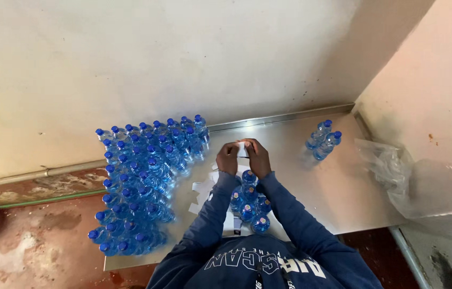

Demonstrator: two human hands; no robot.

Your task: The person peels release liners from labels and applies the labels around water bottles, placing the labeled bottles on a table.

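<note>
Both blue-sleeved arms reach forward, the left hand (228,158) and right hand (258,157) held close together with fingers curled inward, pinching.

A small white label (243,148) is being pinched between the left hand (228,158) and the right hand (258,157), above the metal table (290,160). More white paper labels (202,194) are lying loose on the table just left of the person's arms, some overlapping, beside the big block of blue-capped bottles (140,182). A crumpled clear plastic bag (424,179) is sitting at the table's right edge, against the wall. Whether the bottles are wearing labels is too small to tell.
</note>
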